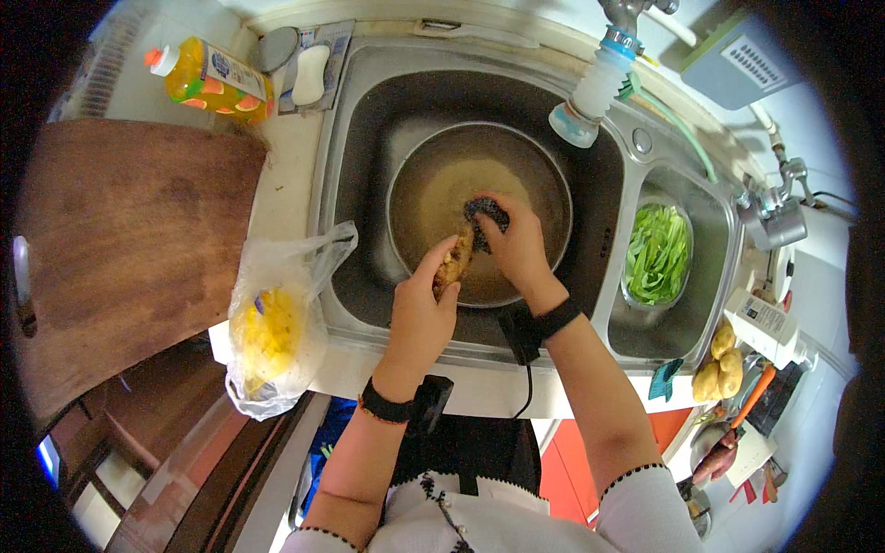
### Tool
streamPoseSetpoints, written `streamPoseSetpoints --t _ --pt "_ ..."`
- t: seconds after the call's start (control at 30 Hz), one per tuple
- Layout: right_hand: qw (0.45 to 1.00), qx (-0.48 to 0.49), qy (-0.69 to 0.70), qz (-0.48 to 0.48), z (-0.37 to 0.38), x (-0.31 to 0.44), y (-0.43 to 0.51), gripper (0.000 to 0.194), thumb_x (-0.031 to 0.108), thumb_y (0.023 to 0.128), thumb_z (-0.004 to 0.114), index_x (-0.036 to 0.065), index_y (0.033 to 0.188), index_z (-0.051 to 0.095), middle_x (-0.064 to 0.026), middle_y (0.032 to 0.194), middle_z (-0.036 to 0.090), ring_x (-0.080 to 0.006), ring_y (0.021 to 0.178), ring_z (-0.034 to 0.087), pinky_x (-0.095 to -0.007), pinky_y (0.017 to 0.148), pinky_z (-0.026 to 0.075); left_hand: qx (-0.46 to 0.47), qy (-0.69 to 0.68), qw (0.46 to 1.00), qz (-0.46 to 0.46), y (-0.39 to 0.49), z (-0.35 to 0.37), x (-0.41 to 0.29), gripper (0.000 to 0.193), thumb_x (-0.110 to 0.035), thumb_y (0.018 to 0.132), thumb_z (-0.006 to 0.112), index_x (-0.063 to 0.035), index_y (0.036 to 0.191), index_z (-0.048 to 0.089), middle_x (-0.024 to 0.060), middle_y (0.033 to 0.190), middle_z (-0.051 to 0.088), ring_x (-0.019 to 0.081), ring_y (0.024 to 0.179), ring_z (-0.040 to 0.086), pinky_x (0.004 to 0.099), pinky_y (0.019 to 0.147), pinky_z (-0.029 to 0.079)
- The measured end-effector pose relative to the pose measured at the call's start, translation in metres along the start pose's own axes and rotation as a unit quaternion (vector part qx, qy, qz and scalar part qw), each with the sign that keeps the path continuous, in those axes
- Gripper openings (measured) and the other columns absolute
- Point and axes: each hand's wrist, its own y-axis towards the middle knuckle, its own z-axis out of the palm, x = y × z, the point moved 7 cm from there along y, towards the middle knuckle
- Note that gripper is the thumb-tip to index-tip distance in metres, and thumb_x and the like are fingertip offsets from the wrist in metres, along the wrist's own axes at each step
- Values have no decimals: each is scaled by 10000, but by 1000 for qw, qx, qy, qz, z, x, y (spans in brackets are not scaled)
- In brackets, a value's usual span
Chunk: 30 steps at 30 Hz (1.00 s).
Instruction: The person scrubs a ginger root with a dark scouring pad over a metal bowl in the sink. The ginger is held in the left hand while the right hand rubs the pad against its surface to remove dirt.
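My left hand (426,297) grips an elongated, yellow-brown root vegetable (454,266) with a rough, mottled skin. My right hand (517,242) is closed around a dark mesh scouring pad (488,213), close against the vegetable's far end. Both hands are over a round metal basin (391,200) of murky, brownish water. This basin stands in the large left bowl of a stainless-steel sink (366,138). Fingers cover part of the vegetable and the pad.
Leafy greens (653,256) fill a clear container in the smaller sink bowl. A flexible faucet extension (584,97) overhangs the basin's far right. On the left are a plastic bag (276,345), a dish-soap bottle (214,79) and a wooden board (138,242). Potatoes (719,366) lie right.
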Motion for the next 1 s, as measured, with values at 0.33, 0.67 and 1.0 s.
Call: streamPoseSetpoints --t 0.33,0.67,1.0 --pt "997 -29 -67 -14 -15 -39 13 267 77 886 719 24 1146 705 -198 1147 696 -368 1071 667 -404 931 517 -18 -3 999 42 -1 -3 0 583 62 880 680 -126 1416 551 165 1170 700 223 967 707 324 845 555" --pt "917 145 -352 120 -17 -121 -2 451 201 832 750 72 1253 649 -228 1200 648 -421 1120 619 -497 982 518 -40 -80 995 -46 0 -11 31 578 46 887 673 -71 1427 503 218 1268 661 306 1142 674 371 948 532" --pt "993 73 72 61 -29 -30 -2 399 124 783 797 41 1160 695 -197 1106 707 -382 1043 672 -423 938 531 -22 -173 980 -90 -3 -8 22 577 69 922 639 -47 1456 453 143 1127 673 164 864 694 284 716 580"
